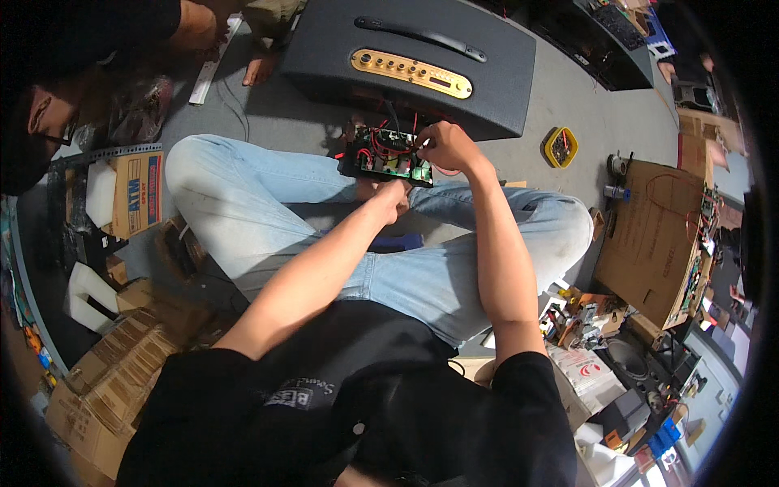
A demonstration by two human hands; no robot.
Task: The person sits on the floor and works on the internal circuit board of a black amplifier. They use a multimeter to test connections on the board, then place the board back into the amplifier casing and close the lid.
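A circuit board assembly [388, 156] with red and black wires, a green part and a dark frame is held tilted above my crossed legs, beside a large black speaker cabinet [341, 61]. My left hand [393, 199] grips its near edge from below, with the fingertips hidden. At the board's right side, my right hand [448, 148] is closed in a pinch among the wires. What lies between those fingertips is too small to make out. Dark wires run from the board toward the cabinet, which has a gold control panel [411, 74] with knobs and a black strap handle [420, 39].
Right of the cabinet, a yellow tray [560, 148] of small parts sits on the grey floor. Another person [49, 122] is at the upper left, near a white strip [215, 61]. Cardboard boxes [105, 381] stand left; a large carton [649, 235] and loose electronics [588, 316] lie right.
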